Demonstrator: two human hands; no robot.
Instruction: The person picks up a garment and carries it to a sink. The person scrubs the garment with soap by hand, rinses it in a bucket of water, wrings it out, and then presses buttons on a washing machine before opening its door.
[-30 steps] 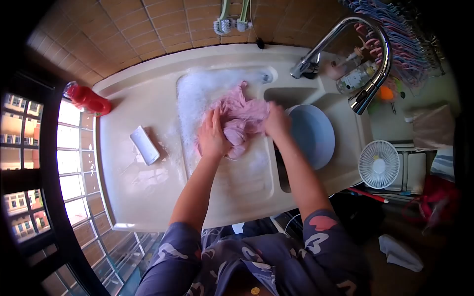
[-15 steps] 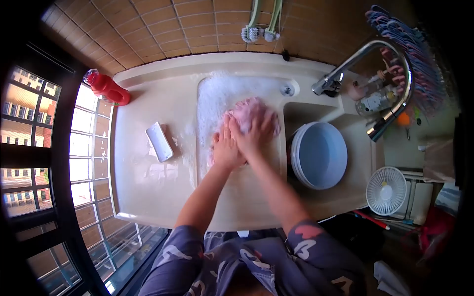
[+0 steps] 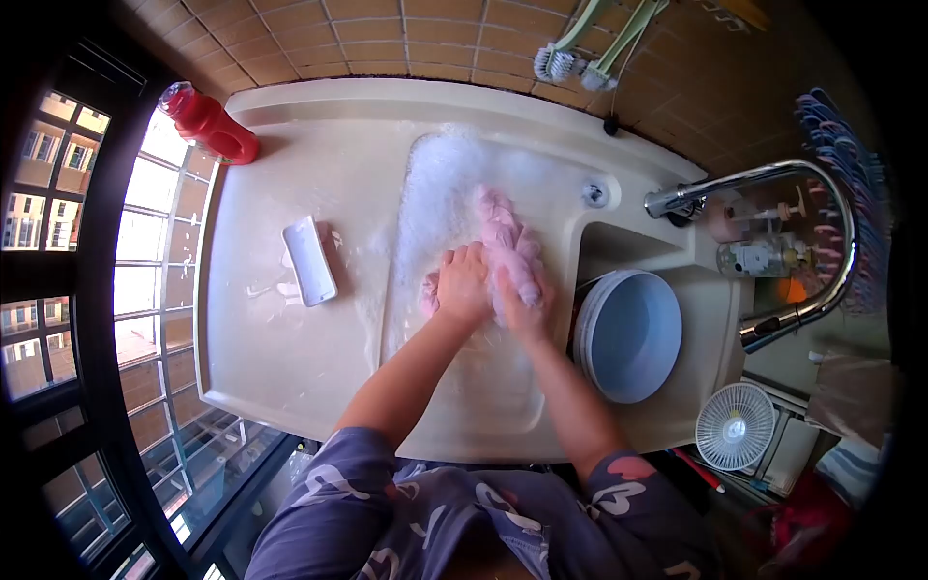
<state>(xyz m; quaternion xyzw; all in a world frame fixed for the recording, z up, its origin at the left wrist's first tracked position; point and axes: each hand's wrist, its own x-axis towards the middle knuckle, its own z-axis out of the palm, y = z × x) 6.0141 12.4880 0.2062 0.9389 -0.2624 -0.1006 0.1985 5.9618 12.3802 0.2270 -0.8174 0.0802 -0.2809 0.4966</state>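
Observation:
A wet pink cloth (image 3: 505, 232) lies bunched and twisted in the shallow soapy basin (image 3: 565, 145), its long part pointing toward the back wall. My left hand (image 3: 466, 283) presses down with curled fingers on the cloth's left part, and a pink end sticks out beside it. Close by, my right hand (image 3: 529, 304) is wrapped round the near end of the twisted part, thumb on top. White suds (image 3: 443, 179) spread behind and to the left of the cloth. Some of the fingertips are hidden.
A white soap dish (image 3: 309, 261) rests on the left slab, with a red bottle (image 3: 217, 130) at the back-left corner. To the right, a bucket (image 3: 633, 333) stands in the deeper sink under the chrome faucet (image 3: 851, 242). Brushes (image 3: 554, 64) hang on the wall. A fan (image 3: 735, 425) is lower right.
The cloth has gone from a flattened bundle under both hands to a longer twisted shape. My hands have moved apart, the right one now gripping its near end. The view has shifted.

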